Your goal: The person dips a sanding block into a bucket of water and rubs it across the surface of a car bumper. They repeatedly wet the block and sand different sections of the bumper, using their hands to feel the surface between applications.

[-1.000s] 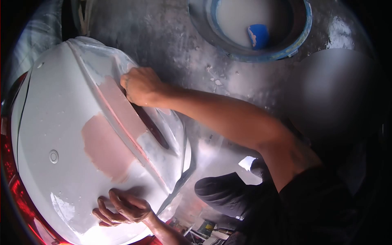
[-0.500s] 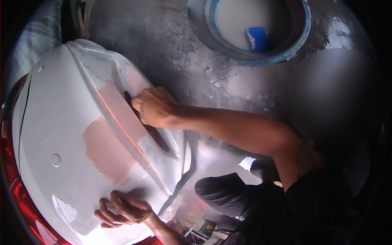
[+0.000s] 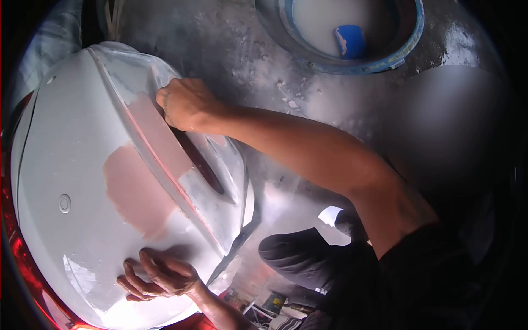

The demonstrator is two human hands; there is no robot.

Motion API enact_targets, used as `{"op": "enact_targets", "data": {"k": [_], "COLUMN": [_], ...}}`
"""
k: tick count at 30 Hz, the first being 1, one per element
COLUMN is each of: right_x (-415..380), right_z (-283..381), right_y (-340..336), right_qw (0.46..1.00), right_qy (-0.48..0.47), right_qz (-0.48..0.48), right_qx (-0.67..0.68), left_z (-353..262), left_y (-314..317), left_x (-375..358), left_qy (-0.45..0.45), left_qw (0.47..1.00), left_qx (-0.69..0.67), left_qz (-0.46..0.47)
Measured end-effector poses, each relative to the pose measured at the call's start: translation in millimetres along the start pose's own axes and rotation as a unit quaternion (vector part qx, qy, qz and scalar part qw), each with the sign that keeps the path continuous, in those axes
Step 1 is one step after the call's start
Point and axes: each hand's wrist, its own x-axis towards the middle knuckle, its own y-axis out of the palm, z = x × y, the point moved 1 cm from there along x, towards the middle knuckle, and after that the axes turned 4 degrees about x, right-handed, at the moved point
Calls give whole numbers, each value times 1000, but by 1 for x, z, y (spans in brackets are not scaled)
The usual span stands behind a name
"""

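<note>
The white car body panel [image 3: 60, 148], likely a rear bumper, has pinkish filler patches [image 3: 137, 190] and a raised ridge line. My right hand [image 3: 187, 104] is closed against the panel's upper edge, at the top end of a dark slot [image 3: 203, 165]. Anything inside its curled fingers is hidden. Lower down, my left hand [image 3: 165, 275] rests at the panel's lower part with fingers spread and bent, holding nothing visible.
A blue-rimmed tub [image 3: 385, 67] of cloudy liquid stands on the stained floor at the top, with a blue piece [image 3: 351, 42] in it. A red tail light [image 3: 38, 286] curves along the left edge. Several items [image 3: 275, 302] lie at the bottom.
My right hand has slid up and left along the slot, uncovering more of its lower part. My left hand keeps its place on the panel. The whole view has shifted slightly.
</note>
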Motion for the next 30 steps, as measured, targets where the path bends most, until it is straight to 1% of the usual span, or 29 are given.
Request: {"op": "enact_targets", "data": {"k": [1, 2, 4, 5, 6, 7, 9, 10, 11, 12, 14, 15, 17, 18, 19, 20, 21, 22, 23, 24, 25, 26, 27, 28, 29, 30], "right_x": [-2, -10, -46, -67, -92, -105, -119, -118, -110, -101, -71, -59, -46, -41, -35, -29, -24, -21, -21, -19, -16, -16, -23, -35, -47, -60], "right_z": [2, 2, 3, -3, -3, -9, -20, -20, -20, -19, -19, -22, -17, -19, -21, -21, -20, -15, -9, -6, 1, 6, 10, 12, 12, 7], "right_y": [0, -1, -2, 2, 3, 6, 9, -2, -21, -38, -64, -76, -95, -92, -81, -69, -56, -42, -35, -33, -35, -35, -35, -40, -45, -47], "right_qw": [1000, 1000, 992, 995, 998, 998, 996, 996, 993, 975, 987, 987, 996, 996, 993, 975, 976, 956, 931, 932, 895, 847, 849, 831, 812, 812], "right_qy": [-19, -20, -36, -27, -43, -47, -9, -10, 28, 68, -26, -44, -36, -35, -82, -126, -122, -162, -201, -200, -203, -205, -205, -225, -245, -245], "right_qz": [-14, -13, 77, 80, 33, 33, 88, 87, 65, 41, -74, -98, -73, -75, -33, 9, 7, 36, 66, 66, 133, 200, 201, 207, 211, 213], "right_qx": [3, 1, -98, -54, -22, -24, -18, -16, 96, 210, 138, 117, 37, 39, -73, -184, -181, -240, -297, -294, -374, -448, -444, -464, -486, -485], "left_z": [2, 2, 2, 1, 2, 2, 2, 2, 1, 1, 0, 0, 0, -2, -2, 6, 19, 25, 28, 36, 47, 60, 75, 94, 102, 110], "left_y": [0, 0, 0, 1, 2, 3, 2, 2, 1, 0, -1, 1, -3, -6, -10, -15, -21, -23, -27, -34, -41, -44, -45, -45, -45, -45], "left_x": [0, -1, -1, -1, -2, -2, -2, -2, -2, -1, 0, -2, 0, 2, 4, 5, 2, 3, 15, 24, 31, 39, 46, 48, 53, 59], "left_qy": [-7, -10, -13, -19, -23, -26, -28, -29, -27, -12, 6, 2, 4, 7, 12, 19, 33, 46, 49, 62, 75, 79, 82, 95, 90, 119], "left_qw": [1000, 1000, 1000, 999, 999, 999, 999, 1000, 1000, 1000, 1000, 1000, 1000, 1000, 999, 999, 998, 994, 987, 992, 994, 995, 996, 995, 995, 992], "left_qx": [-19, -19, -21, -22, -18, -14, -10, -8, -7, -1, 3, 11, 21, 20, 18, 18, -32, -80, -155, -112, -68, -51, -34, -7, 9, 27], "left_qz": [-19, -18, -16, -19, -19, -20, -17, -9, -9, -6, -7, -5, -3, 13, 29, 30, 44, 58, 15, 22, 29, 24, 21, 33, 40, 46]}}
